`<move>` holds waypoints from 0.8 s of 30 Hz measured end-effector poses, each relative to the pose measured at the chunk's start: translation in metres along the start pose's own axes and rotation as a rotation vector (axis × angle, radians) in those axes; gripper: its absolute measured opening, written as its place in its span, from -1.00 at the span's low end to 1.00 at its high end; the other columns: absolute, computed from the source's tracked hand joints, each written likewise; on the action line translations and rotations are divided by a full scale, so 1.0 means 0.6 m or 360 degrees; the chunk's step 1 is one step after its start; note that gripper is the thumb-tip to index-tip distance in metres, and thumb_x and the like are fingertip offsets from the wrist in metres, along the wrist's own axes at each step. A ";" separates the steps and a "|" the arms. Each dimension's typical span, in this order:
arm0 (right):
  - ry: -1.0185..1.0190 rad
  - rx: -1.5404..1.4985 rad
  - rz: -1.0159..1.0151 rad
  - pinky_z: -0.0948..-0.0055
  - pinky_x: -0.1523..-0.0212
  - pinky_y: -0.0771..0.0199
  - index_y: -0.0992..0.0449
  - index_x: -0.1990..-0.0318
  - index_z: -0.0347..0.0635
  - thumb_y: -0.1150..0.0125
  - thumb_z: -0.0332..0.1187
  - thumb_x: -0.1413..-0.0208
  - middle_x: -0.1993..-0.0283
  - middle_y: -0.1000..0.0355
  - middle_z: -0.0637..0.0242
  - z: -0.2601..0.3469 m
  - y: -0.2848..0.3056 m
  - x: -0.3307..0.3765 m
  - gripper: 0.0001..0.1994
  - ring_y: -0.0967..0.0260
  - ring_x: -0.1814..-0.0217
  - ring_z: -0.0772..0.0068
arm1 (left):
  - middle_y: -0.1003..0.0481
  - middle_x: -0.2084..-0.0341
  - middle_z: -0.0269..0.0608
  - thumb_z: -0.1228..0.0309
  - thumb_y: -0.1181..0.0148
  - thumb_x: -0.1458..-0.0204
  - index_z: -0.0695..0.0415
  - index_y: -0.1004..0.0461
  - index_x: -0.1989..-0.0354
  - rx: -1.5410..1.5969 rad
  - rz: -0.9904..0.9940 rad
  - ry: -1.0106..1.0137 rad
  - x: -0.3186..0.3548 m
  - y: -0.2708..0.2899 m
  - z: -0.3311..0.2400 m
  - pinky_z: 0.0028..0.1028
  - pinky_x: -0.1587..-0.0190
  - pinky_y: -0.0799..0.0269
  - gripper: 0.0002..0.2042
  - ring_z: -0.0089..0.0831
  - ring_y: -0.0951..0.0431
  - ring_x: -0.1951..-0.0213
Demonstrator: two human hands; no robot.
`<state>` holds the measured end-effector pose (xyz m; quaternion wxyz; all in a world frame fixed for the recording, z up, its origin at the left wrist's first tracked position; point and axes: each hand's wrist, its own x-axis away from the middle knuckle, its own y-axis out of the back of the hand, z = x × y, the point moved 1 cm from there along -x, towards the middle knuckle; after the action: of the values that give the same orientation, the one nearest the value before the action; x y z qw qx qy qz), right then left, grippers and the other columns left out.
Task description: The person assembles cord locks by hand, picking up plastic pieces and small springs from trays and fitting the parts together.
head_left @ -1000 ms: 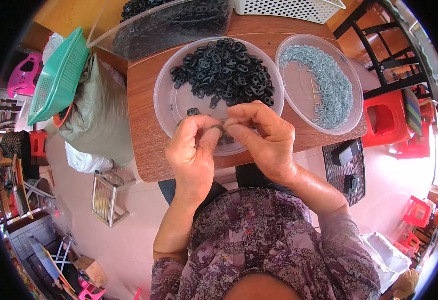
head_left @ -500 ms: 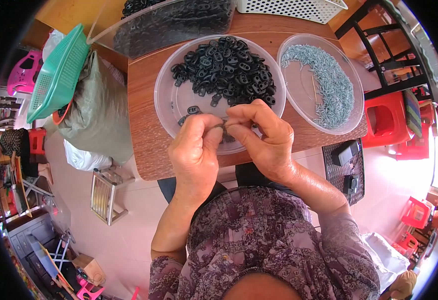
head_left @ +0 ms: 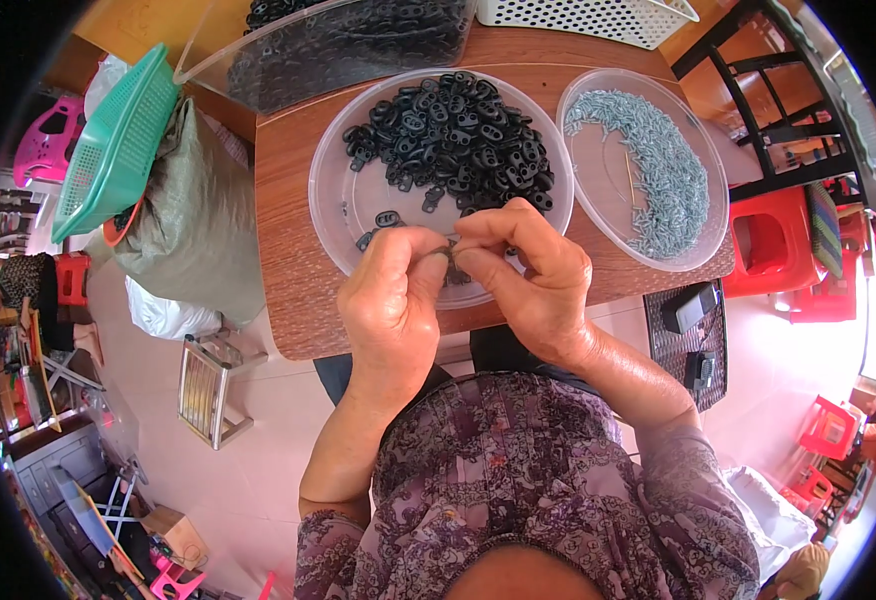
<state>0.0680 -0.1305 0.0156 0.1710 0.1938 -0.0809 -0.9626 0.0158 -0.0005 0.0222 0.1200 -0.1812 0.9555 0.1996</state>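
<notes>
Over the near side of a round clear tub (head_left: pixel 343 185), both hands meet with their fingertips almost touching. My left hand (head_left: pixel 390 305) is closed, thumb pressed to forefinger. Facing it, my right hand (head_left: pixel 536 280) pinches the same way. Whatever lies between the fingertips is too small and too covered to make out. Inside the tub is a heap of small black two-holed plastic pieces (head_left: pixel 458 135), like cord locks. A few loose black pieces (head_left: pixel 386 219) lie beside the left fingers. Part of the tub's near side is hidden behind the hands.
A second round tub (head_left: pixel 603 200) on the right holds many small silvery-blue springs (head_left: pixel 673 170) and a thin stick (head_left: pixel 629 178). Behind stand a clear bin (head_left: pixel 348 50) of black pieces and a white perforated basket (head_left: pixel 588 18). The brown table (head_left: pixel 293 270) ends close to my body.
Both hands stay pinched together at the same spot, with only a very slight shift of the right hand. The tubs and their contents look unchanged.
</notes>
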 end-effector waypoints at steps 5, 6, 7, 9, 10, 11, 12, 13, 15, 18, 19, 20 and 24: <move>-0.0101 -0.0076 -0.0015 0.66 0.32 -0.31 -0.47 0.25 -0.30 -0.21 -0.65 0.13 0.40 -0.37 0.39 0.001 -0.002 0.002 -0.77 -0.29 0.37 0.65 | -0.43 0.53 -0.36 0.61 -0.10 0.02 0.29 -0.40 0.37 0.0019 0.0010 0.0026 0.001 0.000 0.002 -0.68 0.44 -0.32 -0.95 -0.68 -0.38 0.51; -0.0128 -0.0118 -0.0025 0.66 0.31 -0.31 -0.47 0.25 -0.30 -0.21 -0.64 0.13 0.40 -0.37 0.39 0.000 -0.003 0.002 -0.77 -0.29 0.36 0.66 | -0.43 0.53 -0.36 0.61 -0.10 0.02 0.29 -0.40 0.37 0.0018 0.0009 0.0027 0.001 0.001 0.003 -0.68 0.44 -0.32 -0.95 -0.68 -0.38 0.51; -0.0129 -0.0119 -0.0023 0.66 0.31 -0.31 -0.47 0.25 -0.30 -0.21 -0.64 0.13 0.40 -0.37 0.39 0.001 -0.003 0.002 -0.77 -0.29 0.36 0.66 | -0.43 0.53 -0.36 0.61 -0.10 0.02 0.29 -0.40 0.37 0.0011 0.0010 0.0021 0.001 0.001 0.004 -0.68 0.43 -0.32 -0.95 -0.68 -0.37 0.51; -0.0143 -0.0052 0.0002 0.67 0.30 -0.31 -0.47 0.24 -0.30 -0.20 -0.64 0.13 0.39 -0.37 0.39 0.003 -0.002 0.002 -0.77 -0.29 0.35 0.66 | -0.43 0.53 -0.36 0.61 -0.10 0.01 0.29 -0.40 0.37 0.0004 0.0011 0.0016 0.002 0.002 0.005 -0.68 0.43 -0.31 -0.95 -0.68 -0.37 0.51; -0.0143 -0.0052 0.0003 0.67 0.30 -0.31 -0.47 0.24 -0.30 -0.20 -0.64 0.13 0.39 -0.37 0.39 0.003 -0.002 0.002 -0.77 -0.29 0.35 0.66 | -0.43 0.53 -0.37 0.61 -0.10 0.01 0.28 -0.40 0.37 0.0016 0.0015 0.0035 0.003 0.001 0.005 -0.69 0.43 -0.31 -0.95 -0.68 -0.37 0.50; -0.0155 -0.0076 0.0002 0.67 0.29 -0.31 -0.47 0.24 -0.30 -0.20 -0.64 0.12 0.39 -0.36 0.39 0.002 -0.002 0.003 -0.78 -0.29 0.35 0.66 | -0.43 0.53 -0.37 0.61 -0.10 0.01 0.28 -0.40 0.37 0.0028 0.0019 0.0054 0.003 0.001 0.006 -0.69 0.43 -0.31 -0.95 -0.68 -0.37 0.50; -0.0167 -0.0099 0.0001 0.67 0.29 -0.31 -0.47 0.24 -0.30 -0.20 -0.64 0.12 0.39 -0.36 0.39 0.001 -0.003 0.003 -0.78 -0.29 0.34 0.66 | -0.43 0.53 -0.37 0.61 -0.10 0.01 0.28 -0.40 0.37 0.0028 0.0018 0.0055 0.003 0.001 0.006 -0.69 0.43 -0.31 -0.95 -0.68 -0.37 0.50; -0.0167 -0.0099 0.0001 0.67 0.29 -0.31 -0.47 0.24 -0.30 -0.20 -0.64 0.12 0.39 -0.36 0.39 0.002 -0.003 0.003 -0.78 -0.29 0.34 0.66 | -0.43 0.52 -0.37 0.61 -0.10 0.01 0.28 -0.40 0.37 0.0003 0.0021 0.0029 0.003 0.002 0.006 -0.69 0.43 -0.31 -0.95 -0.68 -0.37 0.50; -0.0174 -0.0106 0.0001 0.67 0.28 -0.31 -0.47 0.25 -0.30 -0.21 -0.64 0.12 0.39 -0.36 0.40 0.002 -0.003 0.003 -0.78 -0.29 0.34 0.67 | -0.43 0.52 -0.37 0.61 -0.10 0.01 0.28 -0.40 0.36 -0.0021 0.0024 0.0004 0.003 0.002 0.006 -0.68 0.43 -0.31 -0.95 -0.68 -0.37 0.50; -0.0177 -0.0148 -0.0021 0.67 0.28 -0.31 -0.47 0.25 -0.30 -0.20 -0.64 0.12 0.39 -0.36 0.40 -0.002 -0.006 0.005 -0.78 -0.29 0.34 0.67 | -0.43 0.52 -0.37 0.61 -0.10 0.01 0.29 -0.40 0.36 0.0014 0.0028 0.0039 0.003 0.002 0.004 -0.68 0.43 -0.31 -0.95 -0.68 -0.37 0.50; -0.0178 -0.0148 -0.0019 0.67 0.28 -0.31 -0.47 0.25 -0.30 -0.20 -0.64 0.12 0.39 -0.36 0.40 -0.001 -0.005 0.004 -0.78 -0.29 0.34 0.67 | -0.43 0.52 -0.37 0.61 -0.10 0.02 0.29 -0.40 0.36 -0.0003 0.0027 0.0031 0.003 0.002 0.004 -0.68 0.43 -0.31 -0.95 -0.68 -0.37 0.50; -0.0175 -0.0115 -0.0009 0.67 0.28 -0.31 -0.47 0.25 -0.30 -0.20 -0.65 0.12 0.40 -0.36 0.40 0.001 -0.004 0.004 -0.78 -0.29 0.34 0.67 | -0.43 0.52 -0.37 0.61 -0.10 0.02 0.29 -0.40 0.36 -0.0019 0.0026 0.0023 0.003 0.002 0.003 -0.68 0.43 -0.31 -0.95 -0.68 -0.37 0.50; -0.0136 -0.0118 -0.0024 0.67 0.31 -0.30 -0.47 0.25 -0.30 -0.20 -0.65 0.12 0.40 -0.35 0.40 -0.003 -0.006 0.004 -0.78 -0.28 0.35 0.67 | -0.42 0.52 -0.36 0.61 -0.10 0.02 0.28 -0.41 0.37 -0.0009 0.0022 0.0021 0.004 0.000 0.002 -0.67 0.43 -0.31 -0.95 -0.68 -0.37 0.50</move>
<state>0.0653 -0.1284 0.0126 0.1670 0.1465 -0.0509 -0.9737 0.0140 -0.0007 0.0205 0.1116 -0.1762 0.9570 0.2017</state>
